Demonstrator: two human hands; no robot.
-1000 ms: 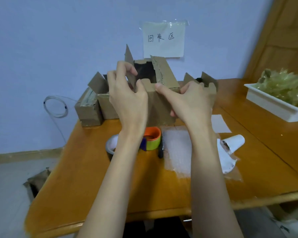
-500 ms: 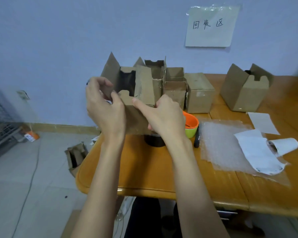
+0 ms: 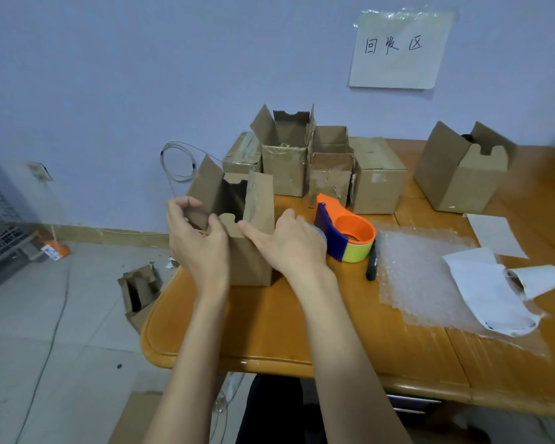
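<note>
On the table (image 3: 269,331), near its left end: open box (image 3: 250,257), between left hand (image 3: 199,241) at its left wall and right hand (image 3: 289,241) at its right wall. Just right of the right hand: tape dispenser (image 3: 346,233); against the dispenser's right side, pen (image 3: 371,261); further right, bubble wrap (image 3: 420,270). On the wrap's right part: curled paper sheet (image 3: 491,299). Behind the wrap: paper slip (image 3: 497,233). Behind the open box, by the wall: row of boxes (image 3: 302,161), side by side. Right of the row, apart: lone box (image 3: 462,168). On the wall above: note (image 3: 398,49). On the floor, left of the table: floor box (image 3: 138,290).
</note>
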